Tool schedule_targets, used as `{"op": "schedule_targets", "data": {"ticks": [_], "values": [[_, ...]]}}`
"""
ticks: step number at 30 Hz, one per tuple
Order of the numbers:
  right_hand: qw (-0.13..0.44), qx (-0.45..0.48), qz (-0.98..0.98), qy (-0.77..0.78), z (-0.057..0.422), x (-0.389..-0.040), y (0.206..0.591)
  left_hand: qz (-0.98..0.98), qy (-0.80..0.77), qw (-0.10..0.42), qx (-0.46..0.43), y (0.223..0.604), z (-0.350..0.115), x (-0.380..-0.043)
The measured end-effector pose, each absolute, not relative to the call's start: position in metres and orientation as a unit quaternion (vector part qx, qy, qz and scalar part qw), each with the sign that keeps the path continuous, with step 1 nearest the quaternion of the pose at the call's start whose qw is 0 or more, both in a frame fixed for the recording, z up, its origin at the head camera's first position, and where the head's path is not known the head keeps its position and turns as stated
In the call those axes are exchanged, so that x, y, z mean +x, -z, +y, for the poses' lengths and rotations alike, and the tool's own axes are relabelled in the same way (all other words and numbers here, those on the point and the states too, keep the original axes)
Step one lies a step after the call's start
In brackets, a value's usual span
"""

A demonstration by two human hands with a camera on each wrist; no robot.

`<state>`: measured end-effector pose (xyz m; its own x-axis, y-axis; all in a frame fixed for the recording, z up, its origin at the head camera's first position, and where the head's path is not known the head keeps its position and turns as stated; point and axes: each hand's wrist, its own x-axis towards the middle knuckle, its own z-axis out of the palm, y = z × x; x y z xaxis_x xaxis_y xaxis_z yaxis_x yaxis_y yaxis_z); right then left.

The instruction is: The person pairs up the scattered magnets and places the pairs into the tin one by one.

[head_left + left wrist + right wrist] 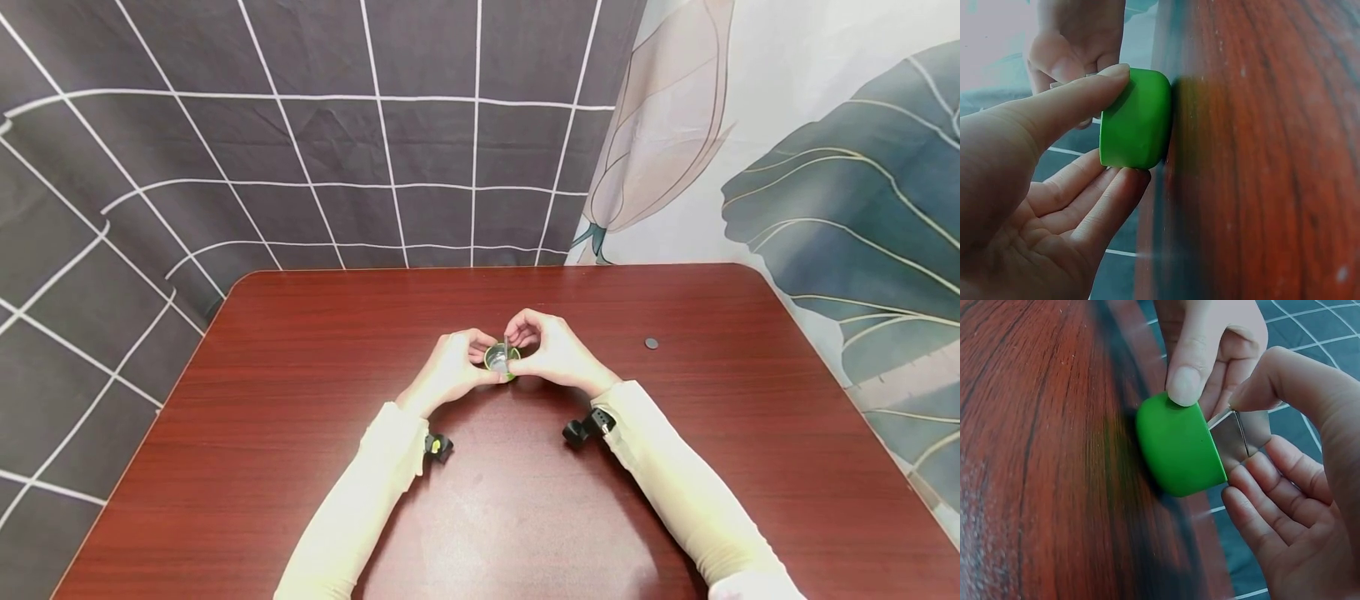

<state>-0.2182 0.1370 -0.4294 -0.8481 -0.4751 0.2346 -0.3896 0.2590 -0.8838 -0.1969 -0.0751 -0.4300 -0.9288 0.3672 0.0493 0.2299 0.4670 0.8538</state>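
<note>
A small round green tin [1138, 119] with a silvery inside stands on the table in front of both hands. My left hand [450, 367] holds it by its sides, thumb on the near side and fingers on the far side. From the right, my right hand [558, 354] pinches a thin grey metal piece [1255, 428] between thumb and fingers. That piece stands on edge at the tin's mouth, its lower part hidden behind the green wall in the right wrist view. A dark line runs across its flat face.
A small flat grey disc [651, 342] lies on the reddish-brown table [315, 333], to the right of the right hand. Dark grid-patterned cloth [420, 142] hangs behind the table, beside a leaf-patterned curtain [675, 183]. Each wrist carries a black camera mount [588, 427].
</note>
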Motion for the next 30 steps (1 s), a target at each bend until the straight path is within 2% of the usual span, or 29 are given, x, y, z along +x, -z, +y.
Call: {"op": "schedule_targets", "data": {"ticks": [23,30], "values": [[0.018,-0.280,0.843,0.459,0.1375,-0.2237,0.4313,0.846,-0.498,0.068,0.177,0.4330,-0.0750,-0.1972],[0.029,-0.283,0.843,0.457,0.1366,-0.2228,0.4284,0.849,-0.495,0.068,0.173,0.4314,-0.0752,-0.1974]]}}
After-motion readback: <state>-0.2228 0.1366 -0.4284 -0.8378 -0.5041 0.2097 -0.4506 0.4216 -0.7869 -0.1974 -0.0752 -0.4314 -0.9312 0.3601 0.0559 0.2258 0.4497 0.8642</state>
